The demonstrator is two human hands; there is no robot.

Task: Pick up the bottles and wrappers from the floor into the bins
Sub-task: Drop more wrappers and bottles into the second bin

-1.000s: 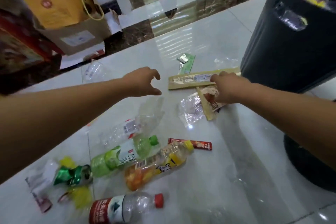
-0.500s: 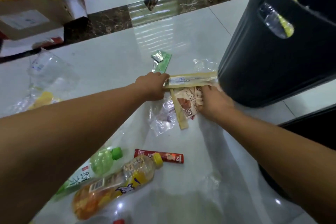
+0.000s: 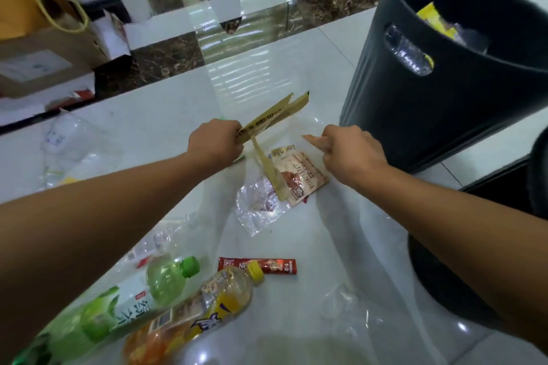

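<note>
A person crouches over a glossy white tiled floor (image 3: 166, 115) strewn with litter, both bare arms stretched forward. The left hand (image 3: 216, 142) has its fingers curled tight round one end of a long tan bread wrapper (image 3: 275, 114), lifted off the floor and angled up towards a tall black bin (image 3: 444, 112) that stands just to the right. The right hand (image 3: 353, 151) pinches a tan corner between thumb and curled fingers, apparently the other end of the same wrapper.

Beneath the hands a brown snack sachet (image 3: 302, 178) lies on the floor, overlapping a crumpled clear plastic wrapper (image 3: 255, 210). Nearer the person lie a red coffee sachet (image 3: 267, 265), a green tea bottle (image 3: 133, 302), an orange drink bottle (image 3: 213, 302) with a yellow cap and a crushed clear bottle (image 3: 157, 241).

The wrapper looks feather-light, thin and floppy, with a stiffer printed edge; that edge seems the safest place to grip, since loose film could slide out or trail. The bottles look light, smooth and round, likely to roll, so best grasped around the middle or neck.
</note>
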